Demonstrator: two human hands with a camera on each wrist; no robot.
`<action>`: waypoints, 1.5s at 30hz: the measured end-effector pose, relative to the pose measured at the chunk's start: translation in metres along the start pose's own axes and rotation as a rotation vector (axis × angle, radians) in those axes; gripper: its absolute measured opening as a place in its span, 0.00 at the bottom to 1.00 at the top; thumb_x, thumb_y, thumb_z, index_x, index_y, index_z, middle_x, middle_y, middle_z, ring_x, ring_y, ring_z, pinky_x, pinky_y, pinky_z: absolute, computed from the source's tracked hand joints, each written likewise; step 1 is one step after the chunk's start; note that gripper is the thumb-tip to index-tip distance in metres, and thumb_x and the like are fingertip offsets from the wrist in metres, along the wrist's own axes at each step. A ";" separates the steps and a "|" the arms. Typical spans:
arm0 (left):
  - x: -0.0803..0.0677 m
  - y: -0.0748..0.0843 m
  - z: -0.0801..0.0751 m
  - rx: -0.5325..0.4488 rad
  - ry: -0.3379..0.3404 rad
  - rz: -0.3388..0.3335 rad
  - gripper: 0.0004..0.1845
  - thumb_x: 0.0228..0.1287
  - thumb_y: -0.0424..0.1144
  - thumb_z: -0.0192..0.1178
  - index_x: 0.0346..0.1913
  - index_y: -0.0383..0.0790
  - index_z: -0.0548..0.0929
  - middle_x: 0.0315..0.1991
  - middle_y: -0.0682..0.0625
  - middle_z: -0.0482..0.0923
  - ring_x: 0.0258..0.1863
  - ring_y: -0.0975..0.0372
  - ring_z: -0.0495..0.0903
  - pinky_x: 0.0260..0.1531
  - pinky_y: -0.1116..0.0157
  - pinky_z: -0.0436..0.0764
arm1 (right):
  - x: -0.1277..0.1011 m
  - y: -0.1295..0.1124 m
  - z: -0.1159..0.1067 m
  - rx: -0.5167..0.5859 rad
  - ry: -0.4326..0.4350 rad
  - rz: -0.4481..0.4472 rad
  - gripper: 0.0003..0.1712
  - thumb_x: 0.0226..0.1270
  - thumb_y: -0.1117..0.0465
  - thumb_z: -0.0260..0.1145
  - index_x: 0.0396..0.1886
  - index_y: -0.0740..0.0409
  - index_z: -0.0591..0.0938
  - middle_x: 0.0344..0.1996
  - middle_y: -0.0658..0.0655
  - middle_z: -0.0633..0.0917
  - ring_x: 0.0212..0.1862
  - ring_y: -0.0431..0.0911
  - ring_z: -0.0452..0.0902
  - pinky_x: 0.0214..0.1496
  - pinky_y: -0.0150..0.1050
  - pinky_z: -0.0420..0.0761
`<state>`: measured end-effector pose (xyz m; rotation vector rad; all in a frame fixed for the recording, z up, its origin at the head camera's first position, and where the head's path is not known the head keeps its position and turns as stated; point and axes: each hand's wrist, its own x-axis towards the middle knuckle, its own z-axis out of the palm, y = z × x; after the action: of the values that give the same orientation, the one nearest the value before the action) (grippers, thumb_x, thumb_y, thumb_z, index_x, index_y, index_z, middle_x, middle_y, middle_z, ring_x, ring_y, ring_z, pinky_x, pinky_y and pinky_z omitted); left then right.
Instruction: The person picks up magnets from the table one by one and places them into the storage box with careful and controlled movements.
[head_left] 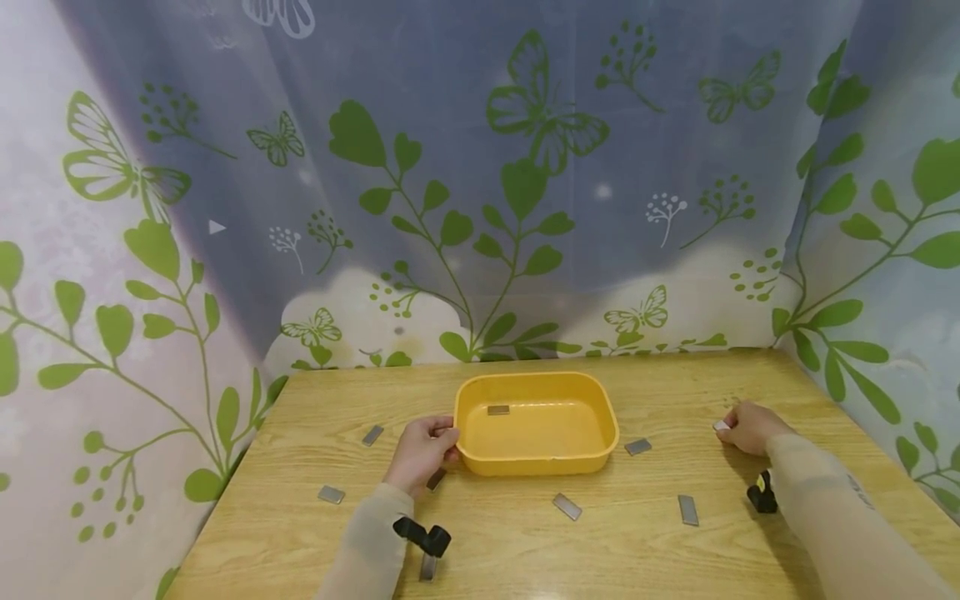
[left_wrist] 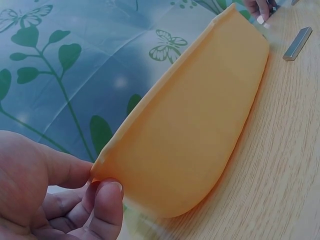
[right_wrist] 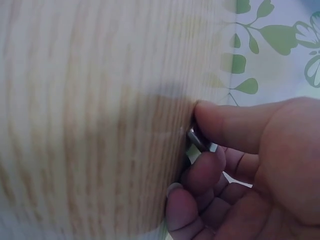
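A yellow plastic basin [head_left: 536, 467] stands on the wooden table. My left hand [head_left: 420, 454] pinches its left rim between thumb and fingers, and the left wrist view shows the basin's outer wall [left_wrist: 185, 120] beyond those fingertips. Inside the basin lies one small grey metal block [head_left: 498, 410]. Over at the right of the table, my right hand [head_left: 756, 427] holds a similar metal block [right_wrist: 201, 140] between thumb and fingers, close to the tabletop. The fingers cover most of that piece.
Several more metal blocks are scattered about: one right of the basin [head_left: 638, 447], others in front [head_left: 567, 506] and at the left [head_left: 332, 495]. One [head_left: 428, 568] lies partly under the left wrist's black camera [head_left: 423, 537]. Patterned curtains [head_left: 450, 208] border the table's back and sides.
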<state>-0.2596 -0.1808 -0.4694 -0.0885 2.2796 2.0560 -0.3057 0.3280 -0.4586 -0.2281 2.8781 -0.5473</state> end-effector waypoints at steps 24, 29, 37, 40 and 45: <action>-0.004 0.003 0.000 -0.011 -0.008 0.001 0.18 0.69 0.30 0.55 0.58 0.22 0.73 0.38 0.43 0.74 0.27 0.61 0.76 0.28 0.68 0.80 | -0.007 -0.005 0.000 0.028 0.017 -0.046 0.20 0.72 0.55 0.57 0.19 0.58 0.72 0.16 0.49 0.70 0.21 0.43 0.64 0.28 0.39 0.66; -0.012 0.016 0.000 0.000 -0.019 0.001 0.18 0.69 0.28 0.53 0.58 0.20 0.72 0.38 0.40 0.74 0.27 0.61 0.76 0.31 0.64 0.82 | -0.011 -0.009 -0.001 0.038 -0.004 -0.054 0.18 0.74 0.58 0.54 0.22 0.59 0.72 0.17 0.50 0.72 0.21 0.43 0.66 0.27 0.39 0.68; -0.002 -0.001 -0.001 0.006 0.002 0.015 0.17 0.68 0.28 0.55 0.57 0.21 0.73 0.37 0.42 0.74 0.25 0.62 0.76 0.28 0.67 0.81 | -0.014 -0.007 0.004 0.011 -0.035 -0.073 0.17 0.73 0.60 0.54 0.21 0.57 0.73 0.15 0.49 0.71 0.20 0.43 0.66 0.28 0.39 0.68; -0.001 -0.001 -0.001 0.006 0.005 0.016 0.17 0.68 0.28 0.55 0.56 0.21 0.74 0.37 0.42 0.74 0.25 0.61 0.76 0.28 0.67 0.81 | -0.014 -0.008 0.002 -0.020 -0.038 -0.077 0.15 0.72 0.61 0.55 0.24 0.59 0.76 0.17 0.49 0.73 0.23 0.44 0.68 0.30 0.40 0.69; -0.001 0.001 0.000 0.006 0.006 0.009 0.17 0.68 0.28 0.55 0.56 0.21 0.74 0.37 0.42 0.74 0.26 0.61 0.76 0.29 0.66 0.81 | -0.015 -0.009 -0.001 -0.064 -0.012 -0.084 0.11 0.71 0.60 0.58 0.33 0.65 0.77 0.24 0.53 0.76 0.30 0.47 0.71 0.36 0.46 0.72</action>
<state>-0.2585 -0.1811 -0.4685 -0.0853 2.2940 2.0557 -0.2904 0.3229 -0.4517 -0.3629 2.8876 -0.4661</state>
